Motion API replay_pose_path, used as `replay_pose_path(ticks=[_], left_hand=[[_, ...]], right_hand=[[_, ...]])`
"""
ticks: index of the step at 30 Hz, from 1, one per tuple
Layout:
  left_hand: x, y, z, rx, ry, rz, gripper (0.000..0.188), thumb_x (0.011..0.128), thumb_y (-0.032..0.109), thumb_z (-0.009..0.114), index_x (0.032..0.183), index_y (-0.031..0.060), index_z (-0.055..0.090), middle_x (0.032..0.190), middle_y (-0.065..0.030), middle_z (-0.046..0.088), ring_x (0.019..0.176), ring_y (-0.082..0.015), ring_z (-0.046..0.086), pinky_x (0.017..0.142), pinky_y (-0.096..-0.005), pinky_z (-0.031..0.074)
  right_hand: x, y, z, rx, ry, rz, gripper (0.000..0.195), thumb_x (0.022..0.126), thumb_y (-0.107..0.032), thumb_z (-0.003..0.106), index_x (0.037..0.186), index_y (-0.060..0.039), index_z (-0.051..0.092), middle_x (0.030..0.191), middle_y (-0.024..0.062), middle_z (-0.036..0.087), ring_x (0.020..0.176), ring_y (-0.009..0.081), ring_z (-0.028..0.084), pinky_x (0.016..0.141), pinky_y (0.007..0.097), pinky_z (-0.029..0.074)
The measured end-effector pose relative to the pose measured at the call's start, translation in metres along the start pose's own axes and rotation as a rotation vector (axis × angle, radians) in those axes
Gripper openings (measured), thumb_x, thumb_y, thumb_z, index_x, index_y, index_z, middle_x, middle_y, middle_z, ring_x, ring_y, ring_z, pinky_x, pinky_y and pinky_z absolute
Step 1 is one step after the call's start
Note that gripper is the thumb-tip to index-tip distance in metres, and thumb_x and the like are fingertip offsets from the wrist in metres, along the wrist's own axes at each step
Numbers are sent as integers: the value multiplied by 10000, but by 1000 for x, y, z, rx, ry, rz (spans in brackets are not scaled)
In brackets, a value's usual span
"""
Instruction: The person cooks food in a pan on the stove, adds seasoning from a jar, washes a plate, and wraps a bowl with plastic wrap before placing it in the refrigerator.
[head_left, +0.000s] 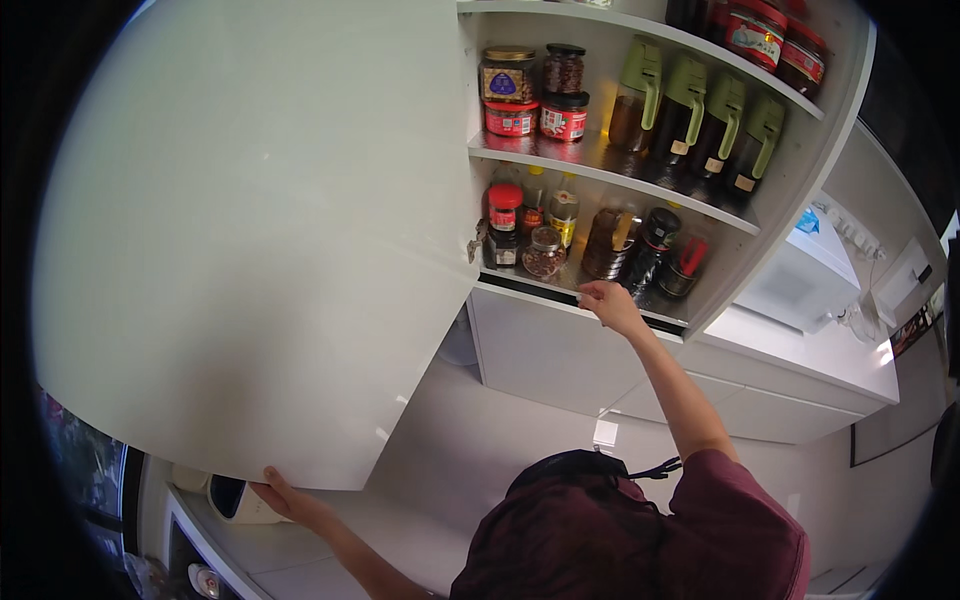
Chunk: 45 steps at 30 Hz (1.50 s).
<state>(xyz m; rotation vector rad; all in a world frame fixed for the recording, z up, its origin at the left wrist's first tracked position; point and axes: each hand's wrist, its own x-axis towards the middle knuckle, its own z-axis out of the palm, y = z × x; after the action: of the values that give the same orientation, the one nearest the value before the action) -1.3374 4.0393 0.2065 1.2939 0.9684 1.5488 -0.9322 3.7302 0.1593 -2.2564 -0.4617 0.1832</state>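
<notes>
The white cabinet door (255, 247) stands swung out over the left half of the head view. My left hand (289, 501) grips its edge, thumb on the near face and fingers behind. At the front edge of the lowest visible shelf (566, 285) is my right hand (609, 306), its fingers curled. A small pale bit shows at the fingertips; whether it is held cannot be told. Just behind that hand stand a ribbed bottle with brown contents (604, 247), a black-capped jar (661, 229) and a small glass jar of reddish-brown pieces (544, 255).
Several green-lidded pitchers (686, 112) of dark liquid line the middle shelf, beside stacked jars (510, 82). Red-lidded jars (754, 37) stand higher up. A metal hinge (476, 241) juts beside the opening. To the right is a counter (795, 352) with a white box-shaped appliance (795, 277).
</notes>
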Motion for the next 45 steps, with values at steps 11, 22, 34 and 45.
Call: replay_pose_path(ticks=[11, 22, 34, 45], left_hand=[[31, -40, -20, 89, -20, 39, 591, 957, 357, 484, 1418, 30, 314, 1362, -164, 433, 1180, -248, 460, 990, -340, 371], [36, -40, -14, 95, 57, 16, 575, 974, 352, 433, 1434, 39, 286, 1385, -176, 400, 1196, -276, 448, 997, -373, 372], [32, -25, -2, 176, 82, -57, 531, 974, 320, 426, 1409, 30, 334, 1411, -185, 361, 1205, -281, 442, 1008, -393, 370], [49, -55, -16, 149, 8, 13, 544, 964, 313, 453, 1402, 15, 329, 1366, -183, 411, 1175, -276, 457, 981, -392, 383]], right_hand=[[97, -34, 48, -70, 132, -104, 505, 757, -358, 691, 1149, -54, 599, 911, 117, 691, 818, 264, 673, 720, 362, 527], [172, -49, 88, -242, 377, -146, 668, 731, -531, 669, 1149, -29, 529, 903, 196, 661, 843, 330, 653, 713, 432, 519], [181, -56, 92, -280, 412, -165, 693, 685, -562, 696, 1105, -30, 554, 891, 184, 667, 808, 322, 660, 675, 423, 522], [128, -49, 39, -266, 275, -174, 642, 728, -468, 692, 1230, -100, 534, 856, 156, 674, 816, 326, 655, 705, 421, 523]])
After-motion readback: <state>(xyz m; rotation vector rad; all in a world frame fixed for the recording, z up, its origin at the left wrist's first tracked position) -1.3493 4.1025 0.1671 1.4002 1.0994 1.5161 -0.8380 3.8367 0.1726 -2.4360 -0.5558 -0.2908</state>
